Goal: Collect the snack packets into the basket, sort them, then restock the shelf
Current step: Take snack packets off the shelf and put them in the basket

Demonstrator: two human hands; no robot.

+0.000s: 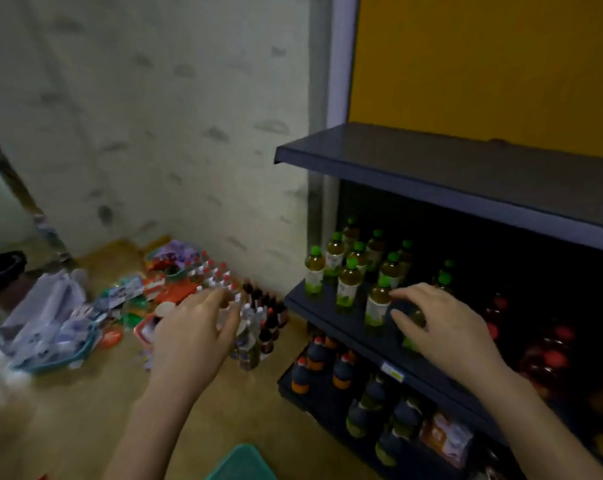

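Closest to the camera, a corner of a teal basket (240, 463) pokes in at the bottom edge, sitting on the floor. A bit further out, the left grip (192, 337) hangs in the air over the floor, released, fingers spread and loosely bent, nothing in it. Its fingertips are just in front of a bunch of small bottles (256, 322) standing on the floor.

The right grip (442, 327) is over the middle shelf (329, 318), draped on one green-capped bottle (413, 323) that shows between thumb and forefinger. It's too blurry to tell whether it's actually grasping the bottle or just resting on it. More green-capped bottles (348, 284) stand upright just beyond it.

The snack packets (175, 291) are well apart from both grips, in a messy pile on the floor against the wall, past the floor bottles. More packets seem to be heaped in a second teal basket (62, 362) on the far left.
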